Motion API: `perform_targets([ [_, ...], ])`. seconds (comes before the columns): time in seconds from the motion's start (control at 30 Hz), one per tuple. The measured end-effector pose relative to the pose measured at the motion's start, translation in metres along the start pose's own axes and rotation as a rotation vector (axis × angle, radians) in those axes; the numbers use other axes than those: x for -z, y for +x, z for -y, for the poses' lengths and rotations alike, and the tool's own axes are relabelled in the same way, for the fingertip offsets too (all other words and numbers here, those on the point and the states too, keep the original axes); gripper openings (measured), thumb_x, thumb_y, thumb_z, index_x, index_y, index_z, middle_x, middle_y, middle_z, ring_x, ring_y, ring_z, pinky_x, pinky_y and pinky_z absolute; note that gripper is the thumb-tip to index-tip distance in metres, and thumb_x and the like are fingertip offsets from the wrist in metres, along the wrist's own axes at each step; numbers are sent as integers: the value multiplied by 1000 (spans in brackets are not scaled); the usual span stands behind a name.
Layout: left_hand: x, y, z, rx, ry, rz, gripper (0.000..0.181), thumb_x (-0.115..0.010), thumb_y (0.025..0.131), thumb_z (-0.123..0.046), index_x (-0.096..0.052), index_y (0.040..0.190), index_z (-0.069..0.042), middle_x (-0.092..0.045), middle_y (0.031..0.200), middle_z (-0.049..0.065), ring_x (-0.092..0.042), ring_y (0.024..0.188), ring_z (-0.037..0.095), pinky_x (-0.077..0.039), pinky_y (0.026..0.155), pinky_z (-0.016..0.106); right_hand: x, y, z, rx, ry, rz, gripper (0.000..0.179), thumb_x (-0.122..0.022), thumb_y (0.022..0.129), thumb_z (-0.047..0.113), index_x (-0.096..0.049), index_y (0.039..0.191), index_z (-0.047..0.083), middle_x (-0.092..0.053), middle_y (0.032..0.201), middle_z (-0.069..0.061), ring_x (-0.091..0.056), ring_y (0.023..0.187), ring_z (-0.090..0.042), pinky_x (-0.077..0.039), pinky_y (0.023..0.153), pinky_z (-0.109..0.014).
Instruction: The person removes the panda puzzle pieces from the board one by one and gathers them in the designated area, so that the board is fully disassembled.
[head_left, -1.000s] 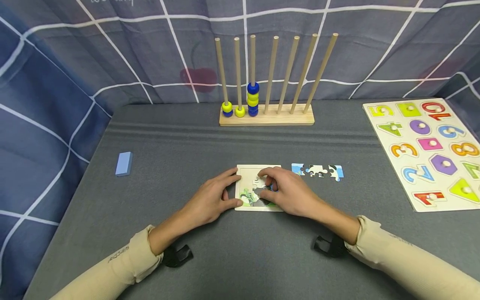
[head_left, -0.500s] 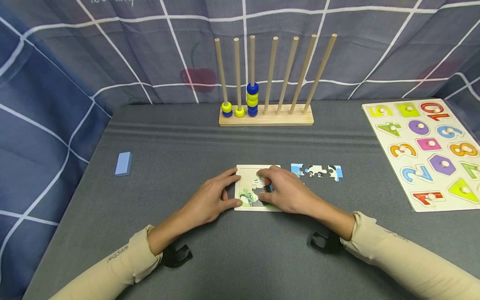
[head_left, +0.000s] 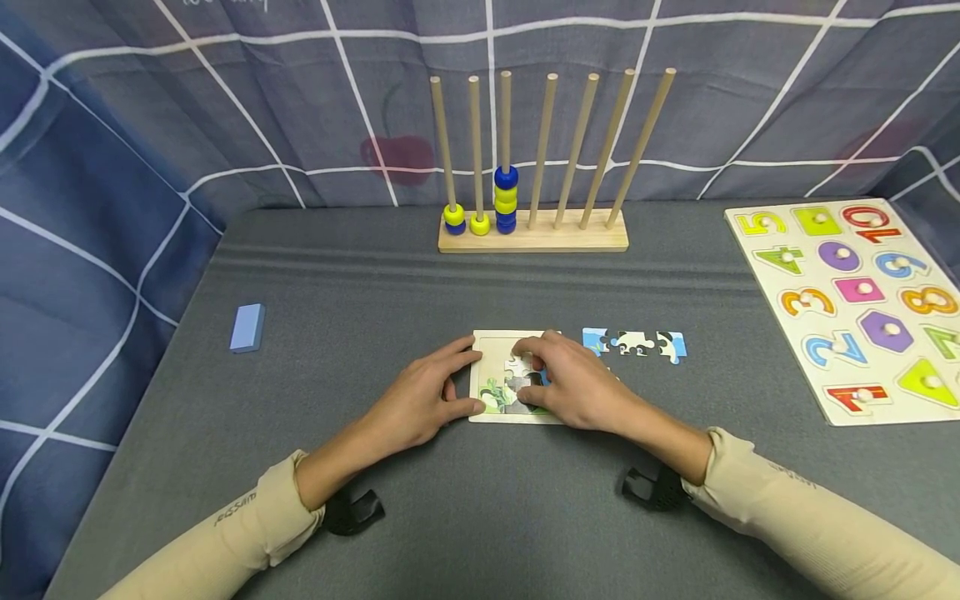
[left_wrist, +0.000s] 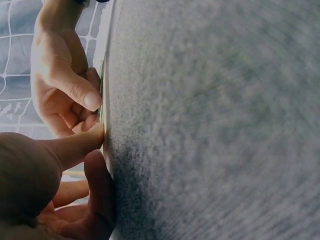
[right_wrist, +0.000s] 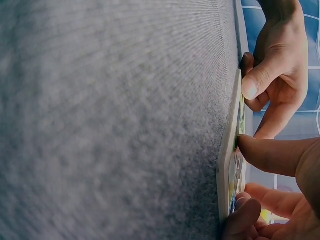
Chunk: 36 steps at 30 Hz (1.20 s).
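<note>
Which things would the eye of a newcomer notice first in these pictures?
Probably the bright number board at the right. Next, the wooden peg stand with yellow and blue beads at the back; then, in the middle, the left hand and right hand at a puzzle frame.

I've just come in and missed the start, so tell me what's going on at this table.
A person is working on a small jigsaw in a tray. Their left hand rests at the tray's left edge, while the right hand is over the puzzle; whether it pinches a piece is hard to tell. The tray is partly filled, its upper left bare. Loose pieces lie beyond the right hand.
</note>
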<state>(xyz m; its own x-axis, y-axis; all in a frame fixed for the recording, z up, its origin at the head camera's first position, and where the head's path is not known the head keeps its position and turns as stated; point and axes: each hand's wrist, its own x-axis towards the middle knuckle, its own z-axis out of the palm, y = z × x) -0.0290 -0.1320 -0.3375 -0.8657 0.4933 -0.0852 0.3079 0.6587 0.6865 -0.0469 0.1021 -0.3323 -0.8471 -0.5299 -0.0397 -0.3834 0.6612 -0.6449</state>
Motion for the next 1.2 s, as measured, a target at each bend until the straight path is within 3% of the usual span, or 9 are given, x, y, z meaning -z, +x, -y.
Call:
perform_targets([
  [0.7,0,0,0,-9,2,-5,61,-79,86,-20,-54,138,1,-38,153,16,-50,61,0,-46,62,25,-3,-1,2,17,52,-47,44,-82,79,7,-60,116,12,-56,90,-1,-49,72,-16,-41,63,-35],
  [1.2,0,0,0,-1,-5,-5,62,-79,86,-19,-54,138,1,-38,153,16,-50,61,0,-46,61,25,-3,-4,0,51,121,-28,38,-69,86,-4,-55,115,15,-54,75,5,-48,62,-11,-41,60,-33],
])
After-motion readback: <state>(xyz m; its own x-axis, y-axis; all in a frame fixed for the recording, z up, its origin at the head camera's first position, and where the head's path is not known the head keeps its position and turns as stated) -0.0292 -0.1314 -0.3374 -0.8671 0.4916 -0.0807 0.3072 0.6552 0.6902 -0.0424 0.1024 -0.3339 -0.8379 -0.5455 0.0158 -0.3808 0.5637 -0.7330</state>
